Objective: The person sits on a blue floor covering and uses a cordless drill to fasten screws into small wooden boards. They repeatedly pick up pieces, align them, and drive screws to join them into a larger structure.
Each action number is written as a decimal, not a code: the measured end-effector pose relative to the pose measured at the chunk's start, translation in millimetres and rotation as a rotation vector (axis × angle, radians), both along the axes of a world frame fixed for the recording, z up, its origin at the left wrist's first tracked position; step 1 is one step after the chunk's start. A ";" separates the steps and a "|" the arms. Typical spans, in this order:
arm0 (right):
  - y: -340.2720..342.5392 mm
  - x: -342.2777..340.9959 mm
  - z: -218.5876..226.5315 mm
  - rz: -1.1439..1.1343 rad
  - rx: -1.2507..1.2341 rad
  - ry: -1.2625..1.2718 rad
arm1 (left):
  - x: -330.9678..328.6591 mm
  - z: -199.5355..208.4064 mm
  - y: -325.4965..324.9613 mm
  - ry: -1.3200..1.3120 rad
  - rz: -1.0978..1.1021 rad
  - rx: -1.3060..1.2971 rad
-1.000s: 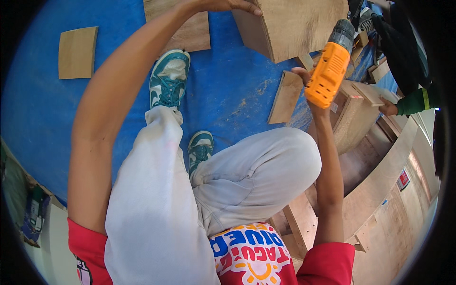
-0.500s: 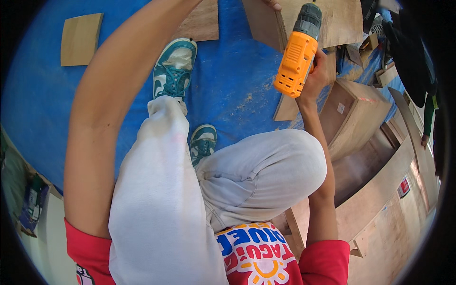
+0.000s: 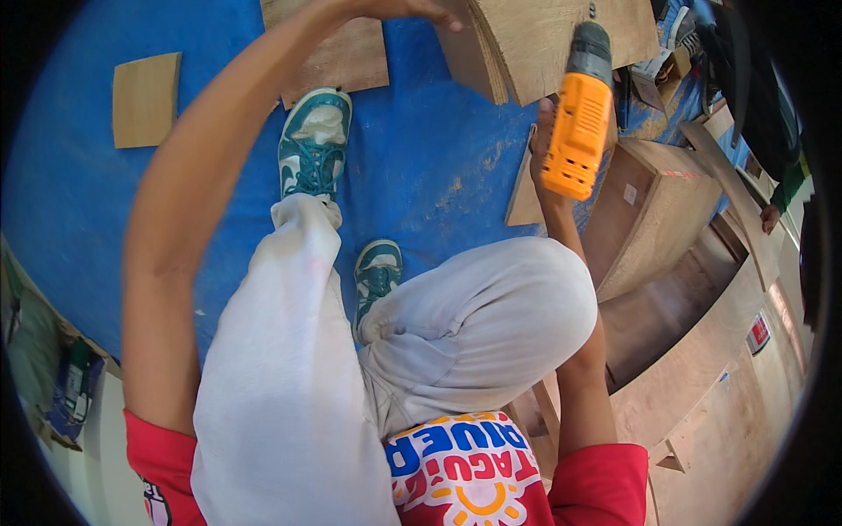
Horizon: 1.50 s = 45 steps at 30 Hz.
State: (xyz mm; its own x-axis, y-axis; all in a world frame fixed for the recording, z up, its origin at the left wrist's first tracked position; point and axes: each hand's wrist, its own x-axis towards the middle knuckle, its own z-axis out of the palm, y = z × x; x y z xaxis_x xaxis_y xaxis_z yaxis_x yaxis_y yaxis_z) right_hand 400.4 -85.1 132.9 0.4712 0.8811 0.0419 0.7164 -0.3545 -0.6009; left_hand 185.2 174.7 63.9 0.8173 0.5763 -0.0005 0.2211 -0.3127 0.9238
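Observation:
My right hand (image 3: 545, 131) grips an orange and grey cordless drill (image 3: 579, 123), seen from above and behind. The drill's tip points away from me, over the face of a plywood box (image 3: 548, 39) at the top of the view. Most of the drill's handle is hidden beneath its body. My left hand (image 3: 434, 10) reaches in at the upper edge, its visible fingers stretched out beside the left side of that box. Nothing shows in those fingers, though part of the hand is cut off. Whether it touches the wood I cannot tell.
Blue sheeting (image 3: 421, 167) covers the floor around my shoes. A loose plywood square (image 3: 145, 101) lies at far left, another plywood panel (image 3: 338, 57) past my foot. At right stand a wooden box (image 3: 649, 202) and large curved plywood parts (image 3: 693, 368). Another person's hand (image 3: 770, 217) shows at far right.
The drill and my right hand have shifted right and slightly nearer. My left hand has drawn back leftward from the box's upper edge. The view has tilted a little.

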 end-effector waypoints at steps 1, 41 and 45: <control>-3.8 0.4 -0.7 -0.064 -0.009 -0.041 | -12.0 9.6 2.3 0.079 -0.023 0.115; 40.3 -10.6 -7.4 -0.382 0.297 0.799 | 42.4 -38.4 -71.2 -0.323 0.408 -0.032; 39.2 -6.6 -12.8 -0.419 0.285 0.772 | 39.6 -38.2 -62.4 -0.302 0.337 -0.064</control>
State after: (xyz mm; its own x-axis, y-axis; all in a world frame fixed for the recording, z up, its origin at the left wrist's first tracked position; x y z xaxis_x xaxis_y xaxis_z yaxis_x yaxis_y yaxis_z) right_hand 393.8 -45.9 120.1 0.7367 0.6367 -0.2277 -0.0732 -0.2597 -0.9629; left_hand 224.8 112.3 25.7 0.5530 0.8168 0.1642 0.0188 -0.2093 0.9777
